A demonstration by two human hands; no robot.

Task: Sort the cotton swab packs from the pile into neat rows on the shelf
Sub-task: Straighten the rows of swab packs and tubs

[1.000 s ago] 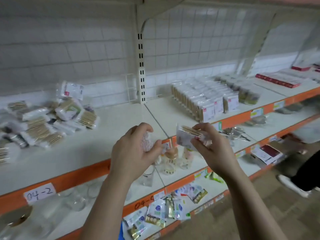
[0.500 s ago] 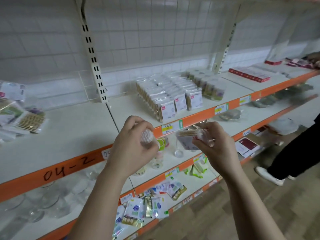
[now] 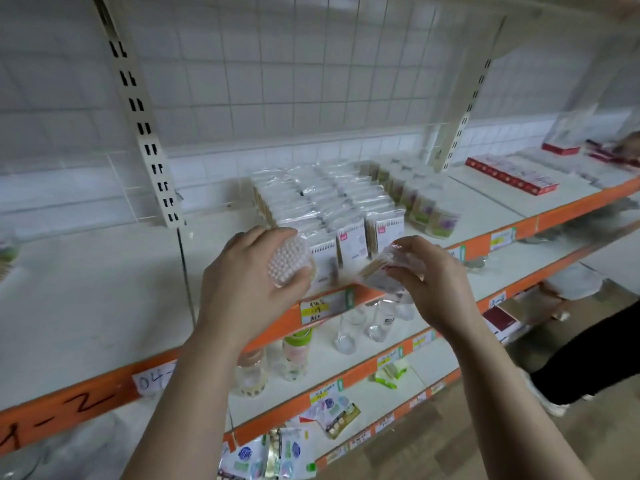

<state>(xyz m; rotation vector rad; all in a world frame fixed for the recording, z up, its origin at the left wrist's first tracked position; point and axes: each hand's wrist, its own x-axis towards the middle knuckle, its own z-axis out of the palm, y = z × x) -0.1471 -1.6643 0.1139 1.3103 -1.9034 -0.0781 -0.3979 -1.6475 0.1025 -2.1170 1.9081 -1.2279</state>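
Observation:
My left hand (image 3: 251, 285) grips a clear cotton swab pack (image 3: 288, 261) end-on, its white tips facing me. My right hand (image 3: 429, 282) pinches a second swab pack (image 3: 382, 268) lying flat, wooden sticks visible. Both hands hover at the front edge of the white shelf (image 3: 86, 306), just in front of the rows of swab packs (image 3: 322, 206) standing upright on it. The loose pile (image 3: 7, 254) is nearly out of view at the far left edge.
Round tubs (image 3: 429, 209) stand right of the rows, red boxes (image 3: 512, 176) further right. A slotted upright (image 3: 145, 133) rises behind. Lower shelves hold glass bottles (image 3: 349, 327) and sachets (image 3: 277, 452). Another person's leg (image 3: 588, 355) stands at the right.
The view swung right; the pile slid almost out of frame at the left. Both hands, still holding their packs, came closer to the front of the rows.

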